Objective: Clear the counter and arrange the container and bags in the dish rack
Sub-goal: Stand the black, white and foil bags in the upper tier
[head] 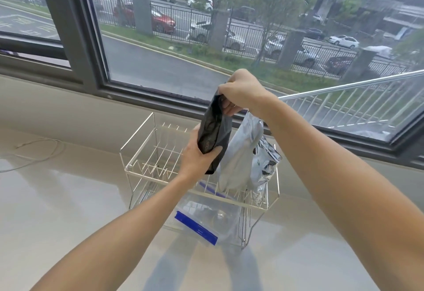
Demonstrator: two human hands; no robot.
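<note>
Above the dish rack [137, 151] on the worktop [68, 210], the left hand [197, 153] wraps the black bag [214, 134] low while the right hand [241, 91] fingers [228, 107] pinch its top; lowering it upright into a free slot beside the grey bag [241, 153] should seat it best

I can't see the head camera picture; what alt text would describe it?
Both hands hold a black bag above a white wire dish rack, left hand at its bottom, right hand at its top. A grey bag stands in the rack by a window.
</note>
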